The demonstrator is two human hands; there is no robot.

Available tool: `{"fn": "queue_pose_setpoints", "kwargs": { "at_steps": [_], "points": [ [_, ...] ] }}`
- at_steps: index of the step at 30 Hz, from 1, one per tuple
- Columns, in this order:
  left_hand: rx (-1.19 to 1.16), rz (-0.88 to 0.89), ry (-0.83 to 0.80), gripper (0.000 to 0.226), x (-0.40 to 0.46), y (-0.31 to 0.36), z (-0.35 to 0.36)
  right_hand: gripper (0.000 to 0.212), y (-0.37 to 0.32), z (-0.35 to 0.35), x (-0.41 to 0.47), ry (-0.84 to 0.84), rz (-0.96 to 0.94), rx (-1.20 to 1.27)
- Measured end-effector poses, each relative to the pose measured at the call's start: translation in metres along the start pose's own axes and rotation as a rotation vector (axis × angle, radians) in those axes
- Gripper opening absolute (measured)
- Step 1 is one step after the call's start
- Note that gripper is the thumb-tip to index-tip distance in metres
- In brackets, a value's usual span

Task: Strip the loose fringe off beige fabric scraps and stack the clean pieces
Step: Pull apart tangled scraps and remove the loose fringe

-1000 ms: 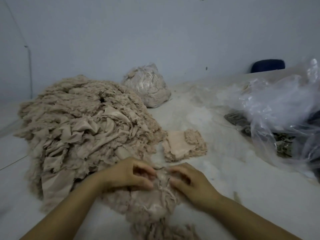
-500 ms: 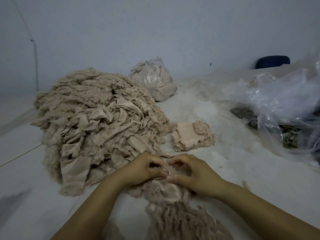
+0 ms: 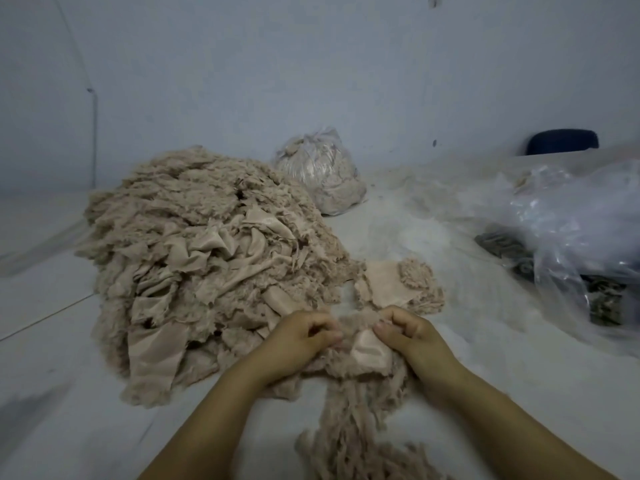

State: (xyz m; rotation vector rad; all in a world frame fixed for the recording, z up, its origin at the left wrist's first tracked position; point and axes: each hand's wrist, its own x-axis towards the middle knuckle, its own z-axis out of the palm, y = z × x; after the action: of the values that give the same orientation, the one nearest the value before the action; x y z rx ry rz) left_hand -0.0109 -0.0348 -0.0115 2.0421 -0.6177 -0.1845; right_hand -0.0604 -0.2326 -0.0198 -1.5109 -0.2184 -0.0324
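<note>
Pale blue-grey wall (image 3: 311, 64) stands behind a white worktop (image 3: 52, 358) dusted with lint. Biggest on it is the heap of beige scraps (image 3: 207, 265), fringed and crumpled, filling the left half. On the right lies a sprawl of clear plastic bags (image 3: 571, 230) with dark bits inside, and a dark blue object (image 3: 562, 142) shows behind them. At the back, beside the heap, sits a tied clear bag of beige fibre (image 3: 322, 174). A small stack of cleaned pieces (image 3: 398, 285) rests just right of the heap. Nearest me, a tangle of stripped fringe (image 3: 349, 420) trails between the forearms. Above it the left hand (image 3: 298, 344) and right hand (image 3: 412, 337) each pinch the fringed edge of one beige scrap (image 3: 367, 348), fingers curled, thumbs close together.
</note>
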Motion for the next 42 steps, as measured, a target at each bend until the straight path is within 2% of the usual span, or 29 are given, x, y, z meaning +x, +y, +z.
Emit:
{"fn": "queue_pose_setpoints", "kwargs": {
  "at_steps": [2,4,6,7,10,12,14,17,18,20,22,27,30,33,35,36,39,41,42],
  "points": [
    [-0.051,0.038,0.019,0.028,0.003,0.001,0.005,0.018,-0.005,-0.002,-0.002,-0.061,0.015,-0.071],
    [-0.061,0.077,-0.004,0.027,0.005,0.005,0.010,0.009,-0.009,0.000,0.001,-0.105,0.027,-0.283],
    [-0.082,0.091,0.013,0.025,0.008,0.010,0.017,0.019,-0.007,0.006,0.006,-0.076,0.002,-0.427],
    [-0.153,0.064,0.077,0.025,0.009,0.010,0.019,0.027,-0.005,0.008,0.007,-0.035,0.003,-0.439],
    [-0.579,-0.161,0.348,0.025,0.008,0.001,0.010,0.029,-0.001,-0.002,0.004,0.097,0.112,-0.270],
    [-0.631,-0.235,0.419,0.029,0.004,-0.009,-0.002,0.029,-0.003,-0.008,0.000,0.119,0.187,-0.120],
    [-0.582,-0.193,0.340,0.035,0.000,-0.007,-0.001,0.025,-0.005,-0.005,-0.001,0.087,0.199,-0.053],
    [-0.404,-0.123,0.082,0.035,0.000,0.000,0.025,0.017,-0.004,0.008,0.003,0.085,0.145,-0.010],
    [-0.350,-0.102,0.049,0.034,-0.001,0.002,0.032,0.017,-0.005,0.010,0.003,0.107,0.129,0.014],
    [-0.398,-0.105,0.125,0.036,-0.002,0.004,0.036,0.009,-0.005,0.008,0.005,0.164,0.129,0.095],
    [-0.524,-0.103,0.215,0.038,-0.003,0.004,0.032,0.018,-0.005,0.004,0.002,0.129,0.146,0.174],
    [-0.470,-0.008,0.125,0.024,-0.004,0.010,0.038,0.019,-0.003,0.014,0.001,-0.011,0.105,-0.073],
    [-0.602,-0.045,0.266,0.013,0.001,0.013,0.035,0.020,-0.002,0.019,0.002,0.049,0.097,-0.030],
    [-0.787,-0.086,0.432,0.019,0.002,0.009,0.024,0.019,-0.003,0.009,-0.001,0.164,0.076,0.062],
    [-0.787,-0.095,0.475,0.027,-0.001,0.001,0.018,0.010,-0.002,-0.001,-0.002,0.215,0.112,0.122],
    [-0.756,-0.106,0.443,0.033,-0.003,-0.001,0.019,0.016,-0.001,-0.003,-0.002,0.213,0.138,0.138],
    [-0.668,-0.107,0.189,0.044,-0.007,0.001,0.034,0.037,0.003,0.003,-0.001,0.157,0.158,0.217],
    [-0.572,-0.072,0.091,0.033,-0.008,0.004,0.047,0.039,0.005,0.009,-0.001,0.152,0.162,0.295],
    [-0.551,-0.067,0.117,0.027,-0.008,0.006,0.050,0.038,0.005,0.010,-0.002,0.155,0.156,0.324]
  ]
}}
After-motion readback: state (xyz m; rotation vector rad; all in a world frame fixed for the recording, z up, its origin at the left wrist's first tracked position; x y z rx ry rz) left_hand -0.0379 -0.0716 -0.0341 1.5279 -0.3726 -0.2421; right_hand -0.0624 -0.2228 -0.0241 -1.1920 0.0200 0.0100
